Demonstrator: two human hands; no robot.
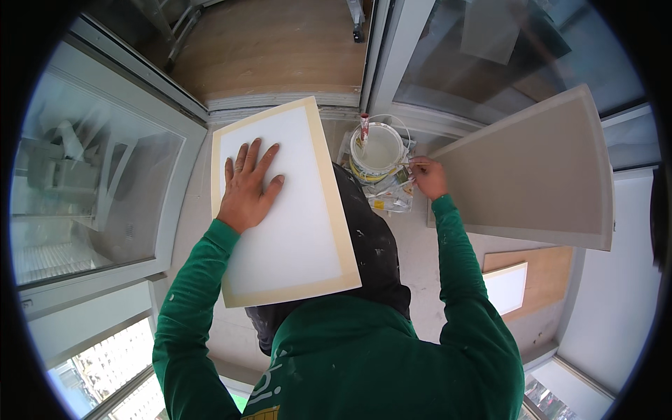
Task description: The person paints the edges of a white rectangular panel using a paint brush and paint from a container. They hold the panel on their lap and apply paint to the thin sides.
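Spread flat, my left hand (250, 187) rests on a white panel (287, 231) bordered by cream tape-like edging. The panel lies tilted over my lap and dark, paint-flecked trousers (374, 241). To the right, the fingers of my right hand (429, 178) pinch a thin stick-like tool (408, 164) at the rim of a white bucket (378, 170). Its far end is too small to make out. Pale paint-like liquid (382, 147) fills part of the bucket. A brush with a red, stained handle (364, 124) leans inside the bucket's left rim.
Stained paper or plastic (392, 199) lies under the bucket. A large beige panel (532, 171) leans close by my right arm. Behind it on the floor, a small white panel (505, 288) rests on a brown board (549, 273). A glazed door (105, 175) stands at left.
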